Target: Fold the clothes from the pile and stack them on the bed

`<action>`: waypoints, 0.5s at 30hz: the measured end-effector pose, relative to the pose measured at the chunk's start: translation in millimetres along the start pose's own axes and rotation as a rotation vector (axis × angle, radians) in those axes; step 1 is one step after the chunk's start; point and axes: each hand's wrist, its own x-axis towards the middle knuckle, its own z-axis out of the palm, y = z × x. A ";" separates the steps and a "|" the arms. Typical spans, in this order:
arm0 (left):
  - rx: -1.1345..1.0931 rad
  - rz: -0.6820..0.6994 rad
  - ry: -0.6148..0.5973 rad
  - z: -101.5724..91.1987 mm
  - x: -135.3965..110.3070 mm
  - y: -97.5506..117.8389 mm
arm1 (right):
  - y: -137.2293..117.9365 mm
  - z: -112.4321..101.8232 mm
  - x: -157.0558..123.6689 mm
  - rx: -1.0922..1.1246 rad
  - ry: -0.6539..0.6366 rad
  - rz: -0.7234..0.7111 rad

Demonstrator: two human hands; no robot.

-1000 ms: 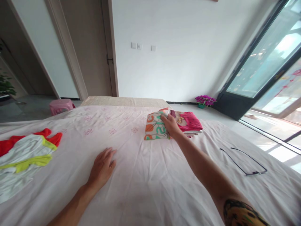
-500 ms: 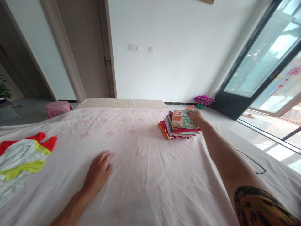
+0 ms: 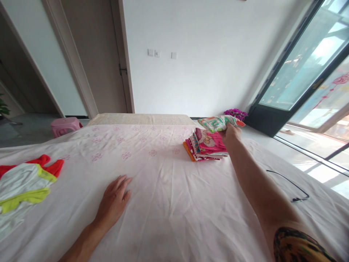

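Note:
My right hand [image 3: 231, 134] reaches far over the bed and grips a folded patterned cloth [image 3: 218, 123], white with orange and green shapes, holding it raised just above a stack of folded clothes [image 3: 205, 145] whose top piece is pink. My left hand [image 3: 114, 200] lies flat on the pale pink bedsheet [image 3: 169, 203], fingers stretched out, holding nothing.
An unfolded white, red and yellow garment [image 3: 24, 182] lies at the bed's left edge. A black hanger [image 3: 291, 185] rests on the sheet at right. A pink stool [image 3: 65, 125] and a pot of purple flowers [image 3: 236, 113] stand on the floor beyond. Glass doors are at right.
My right hand carried the patterned cloth from the sheet to the right onto the stack, then lifted it above the stack. My left hand stayed flat.

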 end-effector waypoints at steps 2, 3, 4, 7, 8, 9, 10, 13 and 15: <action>-0.006 0.006 0.000 0.0 -0.1 -0.2 | 4.3 -3.8 -13.5 0.052 0.100 0.060; -0.007 0.012 0.001 0.1 -0.1 -0.2 | 7.5 -6.3 -20.5 0.074 0.152 0.097; -0.008 0.018 0.003 0.1 -0.1 -0.3 | 11.0 -9.0 -27.0 0.085 0.186 0.131; 0.000 0.027 0.009 0.0 0.0 -0.2 | 18.1 -15.8 -40.0 0.087 0.220 0.184; 0.002 0.028 0.011 -0.1 0.1 0.0 | 18.8 -17.3 -41.9 0.089 0.211 0.196; 0.005 0.029 0.012 -0.3 0.2 0.1 | 18.6 -18.5 -42.8 0.091 0.198 0.208; 0.007 0.030 0.012 -0.4 0.3 0.2 | 17.9 -19.4 -43.2 0.091 0.182 0.222; 0.007 0.033 0.012 -0.9 0.6 0.8 | 15.4 -22.1 -45.0 0.096 0.138 0.266; 0.004 0.031 0.013 -1.3 0.8 1.2 | 14.3 -25.1 -48.8 0.101 0.123 0.303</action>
